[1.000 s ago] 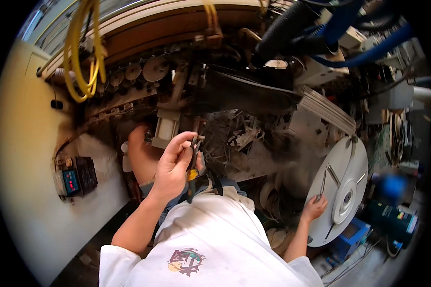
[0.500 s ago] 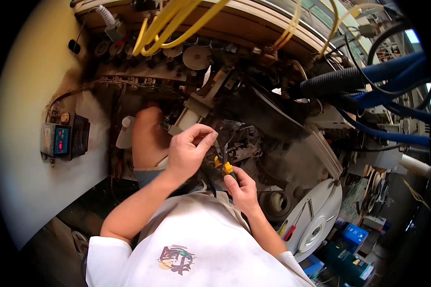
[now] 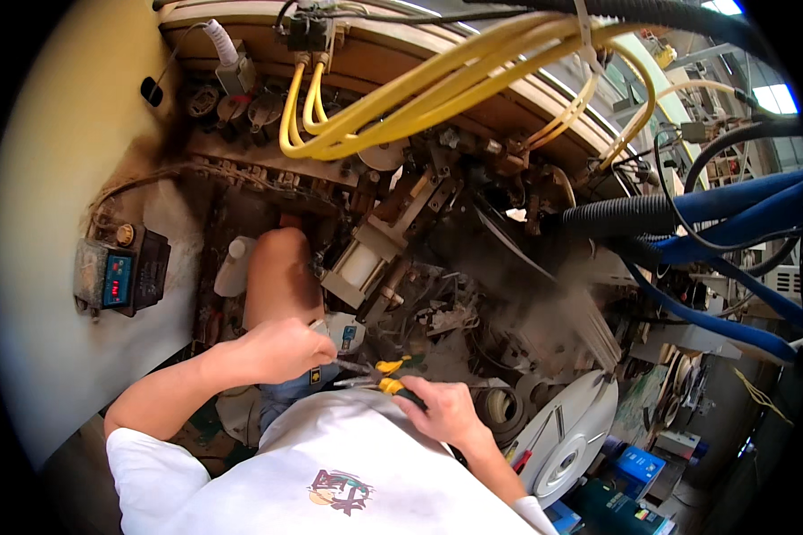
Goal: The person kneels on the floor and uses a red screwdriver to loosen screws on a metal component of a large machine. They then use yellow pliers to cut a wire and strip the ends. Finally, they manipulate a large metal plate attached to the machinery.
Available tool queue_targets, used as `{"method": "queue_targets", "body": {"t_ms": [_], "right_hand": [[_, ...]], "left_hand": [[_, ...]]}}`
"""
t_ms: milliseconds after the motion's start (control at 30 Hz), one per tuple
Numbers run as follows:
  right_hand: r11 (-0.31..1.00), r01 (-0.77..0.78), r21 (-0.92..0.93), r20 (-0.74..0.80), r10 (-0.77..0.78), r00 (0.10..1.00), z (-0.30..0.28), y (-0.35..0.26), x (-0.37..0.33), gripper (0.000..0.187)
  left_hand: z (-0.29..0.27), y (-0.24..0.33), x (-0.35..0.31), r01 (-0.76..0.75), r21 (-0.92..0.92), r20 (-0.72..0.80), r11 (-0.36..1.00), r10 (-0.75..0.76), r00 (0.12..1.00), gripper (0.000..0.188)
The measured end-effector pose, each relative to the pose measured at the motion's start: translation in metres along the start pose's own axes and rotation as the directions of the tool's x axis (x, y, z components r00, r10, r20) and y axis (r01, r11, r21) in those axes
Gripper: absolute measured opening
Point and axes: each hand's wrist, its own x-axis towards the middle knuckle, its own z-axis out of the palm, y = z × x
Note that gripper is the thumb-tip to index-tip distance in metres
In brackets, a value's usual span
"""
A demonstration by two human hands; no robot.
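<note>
My right hand (image 3: 442, 412) is closed round a pair of pliers (image 3: 391, 384) with yellow and dark handles. The metal jaws are parted and point left, close to my lap. Against the tip of the upper jaw, my left hand (image 3: 287, 351) is closed in a pinch; whatever lies between its fingertips is too small to make out. Both hands are just in front of my white shirt (image 3: 330, 455), the left one over my bent leg (image 3: 281, 276).
Dusty machinery surrounds me, with a metal cylinder (image 3: 359, 266) ahead. Yellow hoses (image 3: 455, 89) hang above it and thick blue hoses (image 3: 732, 201) cross at right. A white round disc (image 3: 589, 428) carries a red-handled screwdriver (image 3: 522, 461). A control box (image 3: 116, 278) sits at left.
Both hands have come down closer to my body. The pliers have turned from pointing up to pointing left. The view has shifted, showing more of the yellow hoses.
</note>
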Motion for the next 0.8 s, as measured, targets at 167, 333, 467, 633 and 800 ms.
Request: {"method": "queue_targets", "body": {"t_ms": [167, 333, 467, 633, 800], "right_hand": [[0.999, 0.009, -0.044, 0.091, -0.005, 0.996, -0.001, -0.003, 0.003, 0.027], [0.996, -0.043, -0.083, 0.108, 0.051, 0.993, -0.015, -0.003, 0.011, 0.026], [0.994, -0.077, -0.081, 0.136, 0.088, 0.987, -0.017, 0.0, 0.009, 0.026], [0.992, -0.086, -0.097, 0.129, 0.098, 0.987, -0.011, -0.006, 0.005, 0.028], [0.995, -0.043, -0.089, 0.096, 0.052, 0.994, -0.005, -0.006, -0.002, 0.027]], "left_hand": [[0.016, -0.019, -0.006, 0.0, -0.032, 0.03, 0.999, 0.001, 1.0, 0.02], [0.034, -0.028, 0.008, -0.102, -0.041, -0.029, 0.994, 0.101, 0.994, 0.022], [0.044, -0.024, 0.009, -0.107, -0.113, -0.19, 0.988, 0.084, 0.978, 0.02], [0.063, -0.006, -0.001, 0.072, -0.259, -0.283, 0.963, -0.147, 0.948, 0.021], [0.083, 0.01, -0.007, 0.25, -0.563, -0.242, 0.788, -0.447, 0.861, 0.022]]}}
